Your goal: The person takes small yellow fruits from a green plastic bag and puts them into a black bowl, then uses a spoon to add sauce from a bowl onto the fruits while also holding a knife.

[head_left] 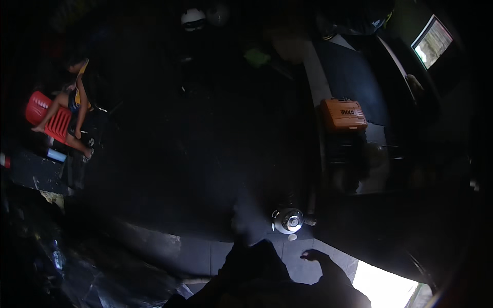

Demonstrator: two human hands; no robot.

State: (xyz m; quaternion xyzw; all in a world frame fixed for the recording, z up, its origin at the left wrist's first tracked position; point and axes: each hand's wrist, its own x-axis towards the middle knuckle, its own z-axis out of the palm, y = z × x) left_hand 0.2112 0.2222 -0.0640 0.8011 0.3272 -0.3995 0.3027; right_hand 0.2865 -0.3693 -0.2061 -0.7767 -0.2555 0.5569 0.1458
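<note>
right hand (309, 254): fingers loosely bent, too dark to tell if grasping | left hand: unseen, state cannot be told | round silvery object (288, 220): near right hand's 11 o'clock, seemingly upright for stability | orange case (343, 119): object's 1 o'clock, shut, presumably keeping contents together

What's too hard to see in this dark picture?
- Left hand: can't be picked out anywhere in the head view; deep shadow covers much of it.
- Shadowy right hand: head view; too dark to tell if it holds anything.
- Boxy orange case: head view; its closed outside hides whatever might be inside.
- Bright white patch, lower right: head view; glare washes out its details.
</note>
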